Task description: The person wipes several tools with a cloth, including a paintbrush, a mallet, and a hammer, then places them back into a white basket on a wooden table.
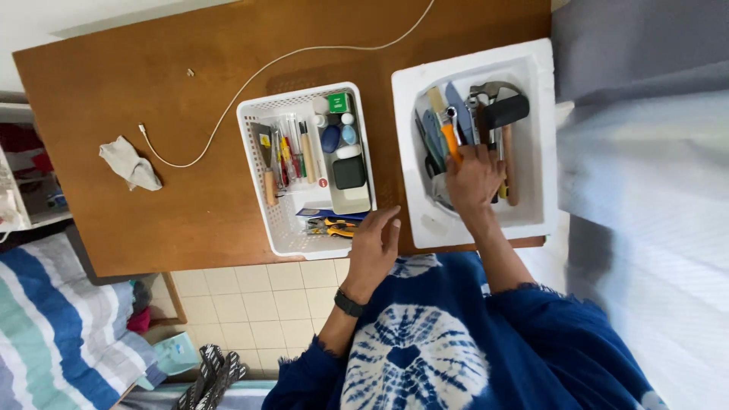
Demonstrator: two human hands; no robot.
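Left hand [373,247] rests with loose, spread fingers on the near right corner of the white plastic basket [254,152], holding nothing, just beside the yellow-handled pliers [332,226] lying at that end. Right of it, the white foam box [531,68] sits touching the table's right edge, and the right hand [474,178] reaches down into it, fingers curled among the tool handles; whether they have closed on one I cannot tell. By my judgement a tool is being picked out of the box, and lifting it free calls for a firm grip on a single handle. An orange-handled tool [451,140] stands just beyond the fingertips, beside a black-headed mallet [504,112].
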